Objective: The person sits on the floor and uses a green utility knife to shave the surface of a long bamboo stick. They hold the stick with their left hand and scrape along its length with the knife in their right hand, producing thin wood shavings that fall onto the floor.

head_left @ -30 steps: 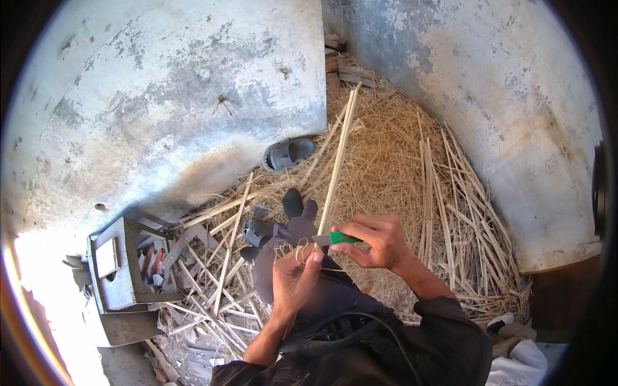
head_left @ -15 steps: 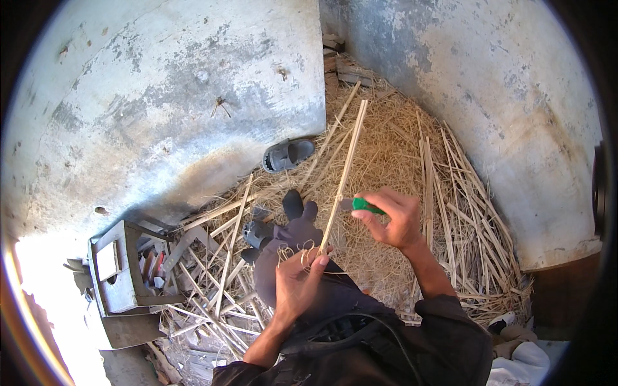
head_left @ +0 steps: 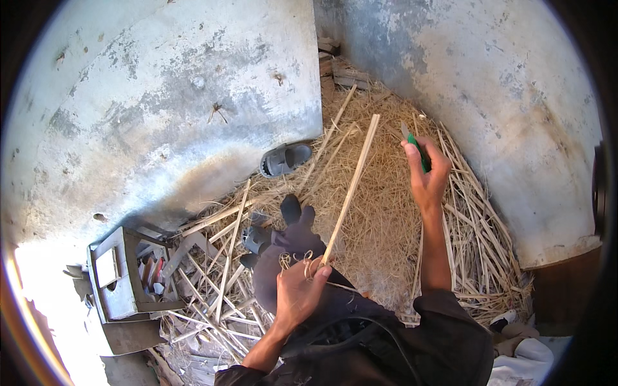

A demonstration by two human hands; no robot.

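A person seated on a straw-littered floor (head_left: 386, 212) holds a long, pale split cane strip (head_left: 351, 190) in the left hand (head_left: 299, 289), the grip closed tight around the strip's lower end with thumb and fingers wrapped over it. Thin curled shavings (head_left: 293, 260) cling just above the knuckles. The strip is flat and straight-edged, and it slants up and to the right from the fist to a squared-off tip near the far wall.

The right hand (head_left: 425, 174) is raised well apart from the strip, its grip shut on a small knife with a green handle (head_left: 417, 149); a short grey blade points upward from the fingers.

Fine, tangled golden straw fills the corner, and stiffer cut cane lengths (head_left: 219, 270) lie crisscrossed over it to the left and along the right-hand wall. The walls (head_left: 161, 109) are rough, weathered plaster, mottled grey and white with dark stains. A grey rubber sandal (head_left: 283, 159) rests at the foot of the left wall. The person's feet, in dark sandals (head_left: 257, 239), stretch out over the cane. At the left stands a worn grey box-shaped stool (head_left: 116, 276) with small items tucked under its top, too small to make out. Dark trousers and a dark sleeve fill the lower edge of the view.
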